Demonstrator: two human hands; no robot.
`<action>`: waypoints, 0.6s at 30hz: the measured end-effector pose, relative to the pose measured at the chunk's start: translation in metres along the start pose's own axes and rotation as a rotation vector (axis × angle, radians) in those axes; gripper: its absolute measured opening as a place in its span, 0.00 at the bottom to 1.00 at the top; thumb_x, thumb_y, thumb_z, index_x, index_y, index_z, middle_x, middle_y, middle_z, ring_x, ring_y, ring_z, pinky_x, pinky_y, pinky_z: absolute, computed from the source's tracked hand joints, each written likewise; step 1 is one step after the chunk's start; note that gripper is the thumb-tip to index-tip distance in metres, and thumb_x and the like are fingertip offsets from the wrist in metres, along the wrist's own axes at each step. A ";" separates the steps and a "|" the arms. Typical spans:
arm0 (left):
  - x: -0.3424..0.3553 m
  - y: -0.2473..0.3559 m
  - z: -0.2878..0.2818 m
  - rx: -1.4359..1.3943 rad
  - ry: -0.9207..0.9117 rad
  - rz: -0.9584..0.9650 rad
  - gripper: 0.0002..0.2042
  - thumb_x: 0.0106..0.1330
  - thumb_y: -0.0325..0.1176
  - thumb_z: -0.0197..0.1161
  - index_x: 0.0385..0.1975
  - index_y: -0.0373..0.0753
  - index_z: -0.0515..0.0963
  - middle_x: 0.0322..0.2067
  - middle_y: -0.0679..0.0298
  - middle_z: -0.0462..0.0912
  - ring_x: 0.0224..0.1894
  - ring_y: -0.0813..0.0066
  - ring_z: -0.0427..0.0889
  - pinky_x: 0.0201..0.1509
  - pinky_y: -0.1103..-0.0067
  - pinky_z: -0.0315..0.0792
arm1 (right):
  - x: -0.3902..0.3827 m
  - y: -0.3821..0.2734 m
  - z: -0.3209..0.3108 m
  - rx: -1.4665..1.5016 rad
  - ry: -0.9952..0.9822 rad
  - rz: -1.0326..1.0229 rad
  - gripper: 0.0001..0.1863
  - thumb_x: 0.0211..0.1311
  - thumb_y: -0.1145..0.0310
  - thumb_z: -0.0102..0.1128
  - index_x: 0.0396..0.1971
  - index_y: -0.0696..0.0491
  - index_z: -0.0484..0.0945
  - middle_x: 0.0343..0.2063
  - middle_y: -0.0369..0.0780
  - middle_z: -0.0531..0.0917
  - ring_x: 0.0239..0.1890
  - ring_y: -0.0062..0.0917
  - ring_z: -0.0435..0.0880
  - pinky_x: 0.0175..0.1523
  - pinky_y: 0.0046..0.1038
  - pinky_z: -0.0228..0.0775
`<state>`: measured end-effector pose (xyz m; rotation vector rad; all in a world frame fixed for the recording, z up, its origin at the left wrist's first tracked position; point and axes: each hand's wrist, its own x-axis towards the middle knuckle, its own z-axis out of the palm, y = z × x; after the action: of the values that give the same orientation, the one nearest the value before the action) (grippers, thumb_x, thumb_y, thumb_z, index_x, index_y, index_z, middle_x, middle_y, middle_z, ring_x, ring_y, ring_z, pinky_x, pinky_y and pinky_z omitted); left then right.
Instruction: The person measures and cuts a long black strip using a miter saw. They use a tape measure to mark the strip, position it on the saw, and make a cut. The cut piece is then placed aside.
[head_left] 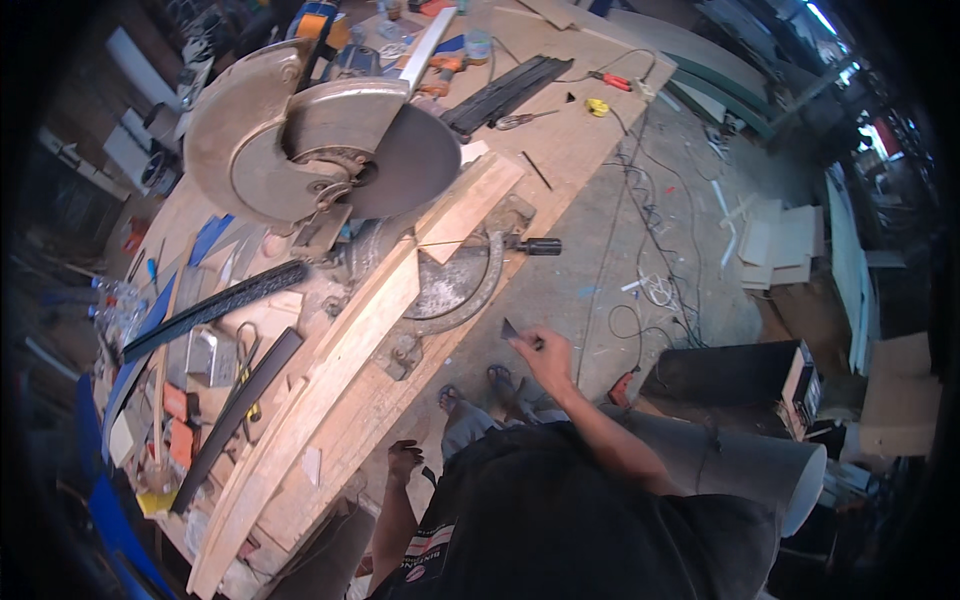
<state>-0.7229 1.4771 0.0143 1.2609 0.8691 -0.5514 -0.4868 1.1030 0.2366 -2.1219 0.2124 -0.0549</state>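
Observation:
My right hand [545, 360] is raised off the table's front edge, pinching a small dark triangular offcut [509, 329] between thumb and fingers. Lower down, close to my shirt, my left hand [404, 458] has its fingers curled. A small dark piece [429, 475] shows beside those fingers; I cannot tell whether they grip it. Ahead of both hands stands a miter saw with a large round blade [415, 165], its head raised. Light wooden fence boards [365, 310] run across the saw's base [450, 290]. A black handle [541, 246] sticks out from the base.
The wooden table [590, 120] carries dark grooved strips [225, 305], a screwdriver [525, 119], an orange drill [445, 70] and a yellow tape measure [597, 107]. Cables [645, 200] and a red power tool [623, 388] lie on the floor. A large grey roll [720, 455] sits at my right.

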 end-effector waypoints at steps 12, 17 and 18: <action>0.041 0.024 0.028 0.101 -0.161 0.077 0.14 0.58 0.28 0.82 0.40 0.33 0.87 0.32 0.59 0.93 0.33 0.73 0.92 0.40 0.77 0.86 | 0.099 0.057 -0.120 0.585 0.461 0.270 0.15 0.60 0.74 0.79 0.45 0.56 0.84 0.31 0.29 0.81 0.32 0.14 0.74 0.38 0.22 0.64; 0.044 0.018 0.056 1.245 -0.043 0.844 0.10 0.66 0.37 0.79 0.23 0.42 0.90 0.36 0.64 0.94 0.35 0.74 0.92 0.47 0.75 0.84 | 0.270 0.083 -0.161 0.485 0.316 0.254 0.23 0.60 0.71 0.79 0.55 0.59 0.86 0.35 0.33 0.86 0.35 0.18 0.80 0.39 0.23 0.69; 0.044 0.019 0.064 0.959 -0.094 1.009 0.08 0.67 0.39 0.77 0.29 0.43 0.91 0.40 0.64 0.94 0.35 0.74 0.91 0.51 0.74 0.83 | 0.312 0.093 -0.166 0.474 0.273 0.236 0.24 0.59 0.70 0.80 0.56 0.59 0.87 0.36 0.35 0.88 0.35 0.19 0.82 0.39 0.24 0.71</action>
<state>-0.6664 1.4241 -0.0063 2.2782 -0.2583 -0.1653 -0.2128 0.8620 0.2325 -1.6010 0.5540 -0.2328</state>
